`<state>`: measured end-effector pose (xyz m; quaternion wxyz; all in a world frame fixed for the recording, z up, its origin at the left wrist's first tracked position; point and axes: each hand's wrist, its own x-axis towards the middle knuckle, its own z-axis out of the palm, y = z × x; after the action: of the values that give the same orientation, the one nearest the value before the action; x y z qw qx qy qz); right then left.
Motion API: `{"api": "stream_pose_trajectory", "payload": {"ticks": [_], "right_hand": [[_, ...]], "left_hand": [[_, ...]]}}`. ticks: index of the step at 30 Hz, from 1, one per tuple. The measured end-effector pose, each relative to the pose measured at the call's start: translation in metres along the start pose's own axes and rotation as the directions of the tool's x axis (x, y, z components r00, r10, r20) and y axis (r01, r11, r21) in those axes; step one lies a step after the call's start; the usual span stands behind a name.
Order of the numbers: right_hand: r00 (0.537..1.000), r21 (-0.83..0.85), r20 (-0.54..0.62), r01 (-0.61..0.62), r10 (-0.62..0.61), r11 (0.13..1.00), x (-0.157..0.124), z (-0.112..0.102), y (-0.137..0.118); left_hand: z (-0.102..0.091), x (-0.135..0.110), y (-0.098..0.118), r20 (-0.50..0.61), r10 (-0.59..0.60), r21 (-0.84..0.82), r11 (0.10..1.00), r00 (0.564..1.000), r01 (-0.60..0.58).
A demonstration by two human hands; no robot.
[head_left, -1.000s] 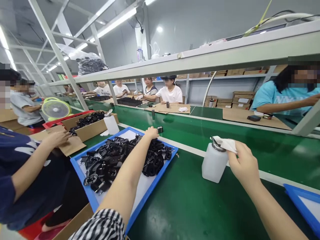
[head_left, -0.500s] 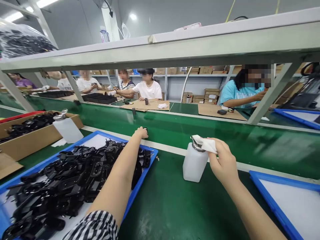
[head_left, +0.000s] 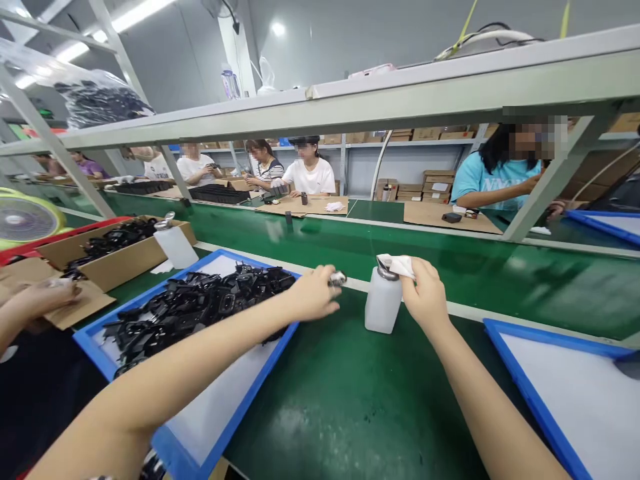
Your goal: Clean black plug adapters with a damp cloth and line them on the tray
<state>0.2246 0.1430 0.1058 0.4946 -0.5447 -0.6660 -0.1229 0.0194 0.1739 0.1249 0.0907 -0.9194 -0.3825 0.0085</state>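
Left hand (head_left: 313, 295) grip shut on glossy part (head_left: 337, 279) | right hand (head_left: 426, 288) grip pinching white cloth (head_left: 397, 265) on plastic bottle (head_left: 383, 307)

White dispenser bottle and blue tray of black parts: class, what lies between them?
The head view shows the left hand there, holding a small shiny part.

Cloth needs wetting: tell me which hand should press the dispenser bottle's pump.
Right, likely: the right hand holds the white cloth on the bottle's pump, while the left hand pinches a small dark part.
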Motion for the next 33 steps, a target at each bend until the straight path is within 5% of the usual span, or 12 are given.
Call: {"api": "stream_pose_trajectory", "payload": {"ticks": [5, 8, 12, 16, 21, 24, 28, 33], "right_hand": [[1.0, 0.041, 0.013, -0.025, 0.025, 0.999, 0.002, -0.002, -0.002], [1.0, 0.028, -0.003, 0.004, -0.004, 1.0, 0.001, 0.0, -0.003], [1.0, 0.04, -0.002, -0.018, 0.018, 0.999, 0.0, 0.0, -0.007], [0.994, 0.125, -0.027, -0.103, 0.107, 0.987, 0.002, -0.016, -0.019], [0.945, 0.215, -0.028, -0.311, 0.325, 0.926, 0.001, -0.051, -0.034], [0.921, 0.215, 0.041, -0.386, 0.386, 0.897, -0.013, -0.061, -0.038], [0.885, 0.314, 0.141, -0.465, 0.444, 0.828, -0.061, -0.054, -0.045], [0.748, 0.388, 0.353, -0.663, 0.561, 0.64, -0.137, -0.041, -0.067]], "left_hand": [[0.0, -0.104, 0.072, 0.035, 0.209, -0.193, 0.961, 0.977, -0.199], [0.014, -0.137, 0.097, 0.066, 0.144, -0.35, 0.93, 0.987, -0.113], [0.04, -0.142, 0.115, 0.018, -0.112, -0.471, 0.876, 0.994, 0.107], [0.057, -0.136, 0.122, -0.033, -0.278, -0.634, 0.748, 0.96, 0.195], [0.068, -0.139, 0.115, -0.008, -0.312, -0.917, 0.38, 0.95, 0.117], [0.075, -0.136, 0.11, -0.017, -0.442, -0.98, 0.185, 0.897, 0.072], [0.077, -0.126, 0.113, 0.046, -0.541, -0.917, 0.31, 0.84, 0.25], [0.072, -0.123, 0.107, 0.076, -0.302, -0.879, 0.43, 0.95, 0.207]]}}
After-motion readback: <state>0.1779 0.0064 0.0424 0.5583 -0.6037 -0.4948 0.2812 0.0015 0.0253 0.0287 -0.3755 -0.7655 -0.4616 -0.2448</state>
